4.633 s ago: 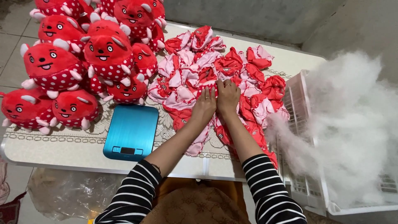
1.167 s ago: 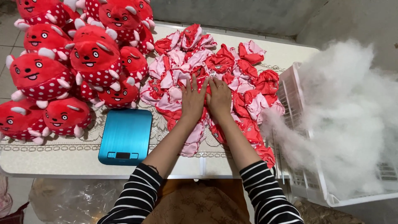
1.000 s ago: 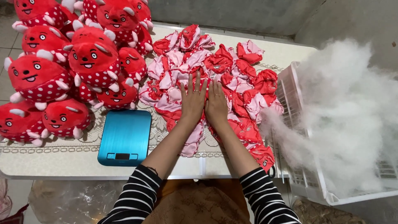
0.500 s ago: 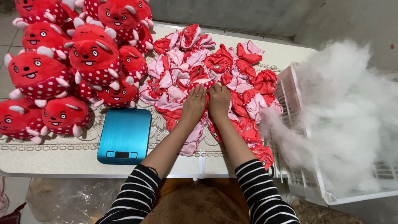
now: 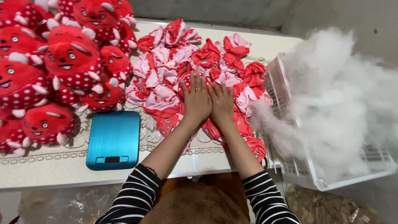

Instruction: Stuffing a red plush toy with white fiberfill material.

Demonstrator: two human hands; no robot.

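My left hand (image 5: 196, 99) and my right hand (image 5: 222, 103) lie flat, side by side, palms down on a heap of flat red and pink toy skins (image 5: 166, 79) spread over the table. Fingers are stretched out and slightly apart; neither hand grips anything. Both sleeves are black and white striped. To the left stands a pile of stuffed red spotted plush toys (image 5: 70, 62) with faces and white horns.
A blue flat kitchen scale (image 5: 114, 139) lies near the table's front edge, left of my arms. A white plastic basket (image 5: 290, 166) heaped with white stuffing fibre (image 5: 340, 108) stands at the right. The table (image 5: 49, 166) has a lace-patterned cover.
Both hands have stayed pressed together on the toy skins, shifting only slightly. The view has drifted a little.
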